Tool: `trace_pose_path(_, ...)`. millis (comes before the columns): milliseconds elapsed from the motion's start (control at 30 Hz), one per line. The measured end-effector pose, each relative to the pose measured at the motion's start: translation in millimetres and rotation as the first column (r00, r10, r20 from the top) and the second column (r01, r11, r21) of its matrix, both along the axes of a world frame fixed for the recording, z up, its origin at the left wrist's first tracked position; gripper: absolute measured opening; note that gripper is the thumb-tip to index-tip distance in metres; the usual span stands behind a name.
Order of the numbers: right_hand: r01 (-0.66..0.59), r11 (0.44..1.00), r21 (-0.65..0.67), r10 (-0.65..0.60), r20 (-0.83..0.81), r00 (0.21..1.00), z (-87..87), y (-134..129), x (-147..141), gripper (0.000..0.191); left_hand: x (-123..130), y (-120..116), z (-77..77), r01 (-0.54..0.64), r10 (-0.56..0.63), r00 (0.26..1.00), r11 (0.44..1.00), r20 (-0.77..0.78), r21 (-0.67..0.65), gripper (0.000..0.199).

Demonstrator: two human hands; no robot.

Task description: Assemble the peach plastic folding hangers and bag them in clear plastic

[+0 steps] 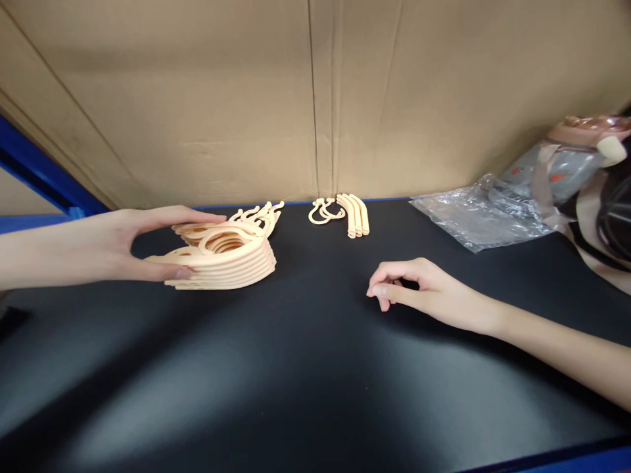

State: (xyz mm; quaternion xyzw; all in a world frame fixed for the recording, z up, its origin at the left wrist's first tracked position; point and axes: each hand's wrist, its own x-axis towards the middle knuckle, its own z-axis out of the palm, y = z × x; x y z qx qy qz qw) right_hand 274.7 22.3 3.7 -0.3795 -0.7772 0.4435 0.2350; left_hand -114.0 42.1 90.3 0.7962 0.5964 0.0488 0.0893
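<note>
My left hand [118,246] is around the left end of a stack of cream plastic hangers [231,263], thumb on the near side and fingers on the far side. The pieces lie one on another, with curved, rounded ends facing right. Hook-shaped cream pieces [269,215] show just behind the stack. My right hand [414,289] hovers over the black table, apart from everything. Its fingers are curled in and the thumb meets them; nothing shows between them. Further back are a few loose cream hooks [325,211] and beside them a small bundle of curved cream arms [355,215].
A crumpled clear plastic bag [486,213] lies at the back right. Behind it leans a bottle [566,164] with a pink lid and strap, next to a dark object [616,210]. Brown cardboard [246,98] stands along the back of the black table [296,368]. A blue frame bar [44,167] rises at left.
</note>
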Motion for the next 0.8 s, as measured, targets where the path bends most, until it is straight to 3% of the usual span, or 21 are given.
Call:
trace_pose_path(133, 0.005, 1.0, 0.007, -0.005, 0.007, 1.0, 1.3, -1, -1, 0.023, -1, -1, -0.7, 0.01, -0.01, 1.0, 1.0, -0.003, 0.023, 0.069)
trace_pose_path(467, 0.002, 1.0, 0.007, -0.002, 0.017, 1.0, 0.4, 0, -1, 0.02, -29, 22, -8.9, 0.039, -0.038, 0.997, 0.999, -0.062, 0.026, 0.072)
trace_pose_path(667, 0.002, 1.0, 0.014, -0.002, 0.027, 1.0, 1.5, -1, 0, 0.021, -35, 17, -11.3, -0.017, 0.021, 0.999, 0.996, -0.043, 0.091, 0.104)
trace_pose_path(800, 0.002, 1.0, 0.014, -0.003, 0.03, 1.0, 0.9, 0, -1, 0.02, -28, 10, -9.5, -0.033, 0.036, 0.999, 0.996, -0.039, 0.082, 0.107)
